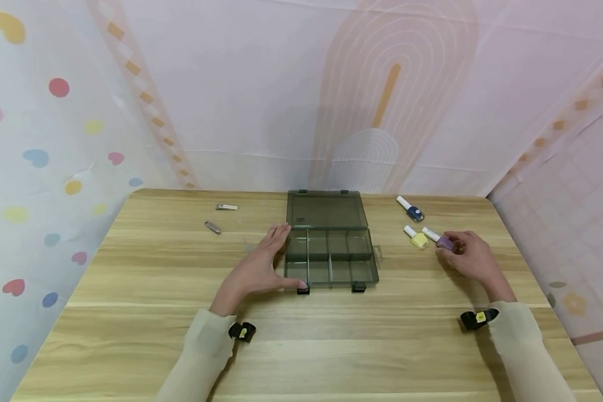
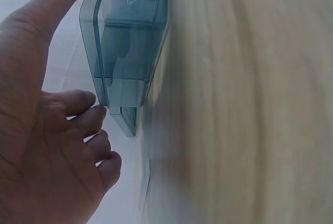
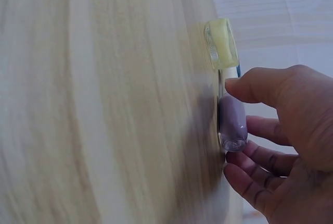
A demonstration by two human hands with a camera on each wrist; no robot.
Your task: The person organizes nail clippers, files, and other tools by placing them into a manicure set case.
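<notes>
On the desk (image 1: pixel 130 279), two nail clippers (image 1: pixel 226 207) (image 1: pixel 213 226) lie at about ten o'clock from the open compartment box (image 1: pixel 330 262). The left hand (image 1: pixel 261 268) rests flat against the box's nine o'clock wall, its grip spread and relaxed, thumb at the near corner. At three o'clock from the box lie a blue polish bottle (image 1: pixel 411 209) and a yellow polish bottle (image 1: pixel 416 236). Just beside the yellow one lies the purple polish bottle (image 1: pixel 439 239), which the right hand (image 1: pixel 469 258) pinches between thumb and fingertips. The pinch looks shallow on round glass, so I judge the bottle could roll free or knock its yellow neighbour.
</notes>
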